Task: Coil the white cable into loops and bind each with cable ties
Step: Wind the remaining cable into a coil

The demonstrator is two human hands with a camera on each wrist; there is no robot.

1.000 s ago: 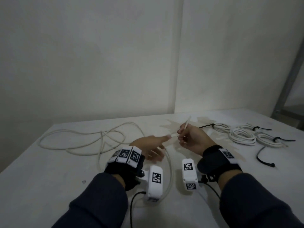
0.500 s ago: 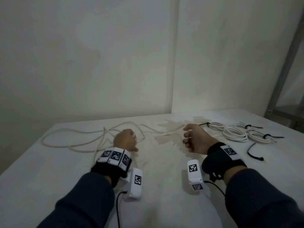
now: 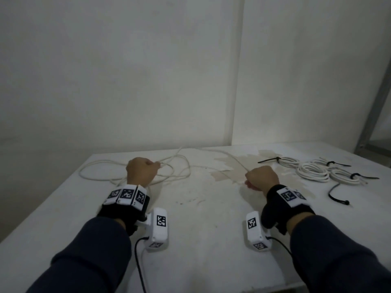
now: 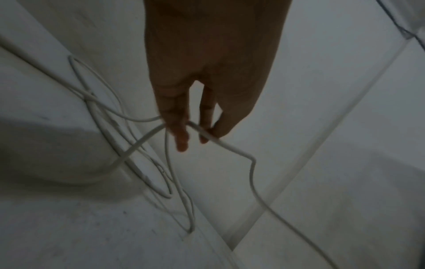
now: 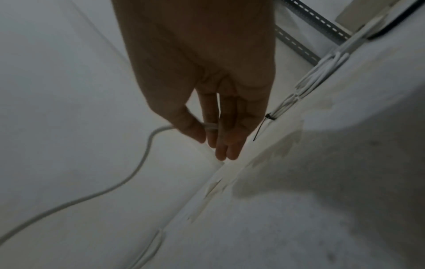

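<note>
The loose white cable (image 3: pixel 95 169) lies in tangled loops at the table's back left. My left hand (image 3: pixel 151 166) is a fist over those loops; the left wrist view shows its fingers (image 4: pixel 181 138) curled round a strand of the cable (image 4: pixel 251 172). My right hand (image 3: pixel 250 176) is also curled, and a stretch of the cable (image 3: pixel 230 158) runs from it towards the back of the table. In the right wrist view, thumb and fingers (image 5: pixel 212 134) pinch the cable (image 5: pixel 147 151) near its end. The two hands are well apart.
Coiled white bundles (image 3: pixel 313 172) bound with black ties (image 3: pixel 357 176) lie at the back right, also seen as the coils (image 5: pixel 322 65). One loose black cable tie (image 3: pixel 336 196) lies near the right hand. The table (image 3: pixel 201 240) meets walls behind; a metal rack upright (image 3: pixel 378 106) stands at right.
The hands, close together a second ago, have moved apart: the left hand went left onto the loose loops, the right hand went right, and cable now stretches between them.
</note>
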